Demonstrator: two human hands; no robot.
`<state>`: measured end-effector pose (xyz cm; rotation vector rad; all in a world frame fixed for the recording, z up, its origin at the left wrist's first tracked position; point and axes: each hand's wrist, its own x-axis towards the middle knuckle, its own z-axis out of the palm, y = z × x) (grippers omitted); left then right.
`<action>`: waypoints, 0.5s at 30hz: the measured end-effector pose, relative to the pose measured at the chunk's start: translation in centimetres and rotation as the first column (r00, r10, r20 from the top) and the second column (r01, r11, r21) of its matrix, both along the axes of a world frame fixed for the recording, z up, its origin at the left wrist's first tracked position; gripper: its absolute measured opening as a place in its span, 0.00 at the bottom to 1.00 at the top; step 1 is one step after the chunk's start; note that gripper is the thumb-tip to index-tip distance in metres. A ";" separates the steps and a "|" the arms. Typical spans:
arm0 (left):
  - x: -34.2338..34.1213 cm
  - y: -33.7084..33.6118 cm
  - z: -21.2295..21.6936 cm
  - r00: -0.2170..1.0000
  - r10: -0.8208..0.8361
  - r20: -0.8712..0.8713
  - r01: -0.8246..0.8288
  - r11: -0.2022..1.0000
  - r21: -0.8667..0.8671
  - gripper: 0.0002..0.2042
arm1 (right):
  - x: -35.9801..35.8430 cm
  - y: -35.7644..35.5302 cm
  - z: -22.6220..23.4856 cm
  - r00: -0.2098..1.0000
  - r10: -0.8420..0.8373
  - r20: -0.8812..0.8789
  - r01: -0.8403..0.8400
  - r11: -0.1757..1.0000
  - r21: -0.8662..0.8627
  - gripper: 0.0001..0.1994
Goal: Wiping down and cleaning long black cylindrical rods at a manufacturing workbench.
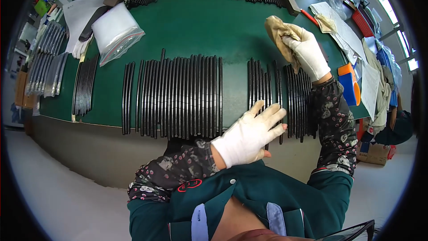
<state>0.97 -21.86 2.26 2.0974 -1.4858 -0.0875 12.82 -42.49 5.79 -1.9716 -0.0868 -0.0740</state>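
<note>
Head view: a wide row of slim, straight black rods (178, 96) lies side by side on a flat, dark green table (187, 27), the near ends at its front edge. To the right of this wide row, past a bare strip of green, lies a smaller, gapped group of matching black rods (260, 82). The left hand (249, 136), in a white fabric glove with the thumb tip bare, is just right of the wide row's near end. Its fingers are spread wide above the near ends of the smaller group, hiding parts of several rods; whether they touch them, I cannot tell. The right hand (308, 56), also white-gloved, is farther right of the wide row and beyond its far end, over the far ends of the rightmost rods. Its fingers are closed on a crumpled tan cloth (280, 35), which bunches out to their left and hangs below them. Left of the wide row's far end sits a clear plastic bag with white contents (118, 29); well to its right, beside the right forearm, stands an orange and blue plastic holder (350, 85).
</note>
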 end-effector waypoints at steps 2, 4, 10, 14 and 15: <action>-0.4 1.4 0.7 0.998 0.069 -0.002 -0.069 0.995 0.078 0.36 | -0.4 -0.5 0.2 1.000 0.005 -0.005 -0.005 1.000 0.013 0.17; -0.6 3.0 1.5 0.994 0.105 0.027 -0.108 0.983 0.149 0.38 | -0.3 -1.3 0.0 0.999 0.039 -0.026 -0.040 0.999 -0.009 0.17; -1.1 3.8 0.9 0.990 0.131 0.059 -0.139 0.977 0.159 0.44 | -0.4 -0.6 0.0 0.997 0.051 -0.055 -0.052 0.999 -0.009 0.18; -0.8 3.8 0.1 0.980 0.163 0.118 -0.178 0.975 0.130 0.41 | -0.8 -0.1 -0.7 0.994 0.098 -0.040 -0.100 0.994 -0.033 0.16; -0.6 3.8 0.0 0.975 0.178 0.130 -0.195 0.973 0.127 0.40 | -0.9 0.0 -0.8 0.994 0.100 -0.040 -0.101 0.994 -0.033 0.16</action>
